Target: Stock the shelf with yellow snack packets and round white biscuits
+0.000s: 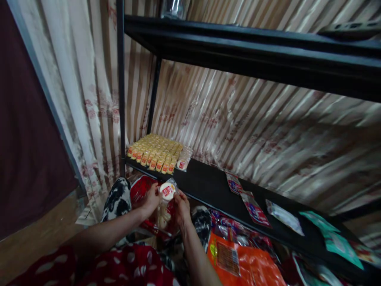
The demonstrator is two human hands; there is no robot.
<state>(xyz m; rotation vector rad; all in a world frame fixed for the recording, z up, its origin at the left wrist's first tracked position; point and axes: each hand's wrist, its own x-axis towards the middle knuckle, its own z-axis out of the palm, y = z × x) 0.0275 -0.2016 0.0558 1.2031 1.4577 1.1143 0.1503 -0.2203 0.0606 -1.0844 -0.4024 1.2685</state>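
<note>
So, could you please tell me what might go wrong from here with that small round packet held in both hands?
1. The round packet is pinched only at its edges by the left hand and right hand, so it may slip down into the red basket below.
2. The yellow packets sit in tight rows right at the black shelf front edge; a nudge could push some off.
3. One loose packet leans beside those rows and could easily topple.

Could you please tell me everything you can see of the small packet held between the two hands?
The small packet is a clear, glossy wrapper around a round, pale disc bearing a red label. It is held just below the front edge of the black shelf, its labelled face turned up towards the camera. The left hand grips its left side and the right hand its right side.
</note>
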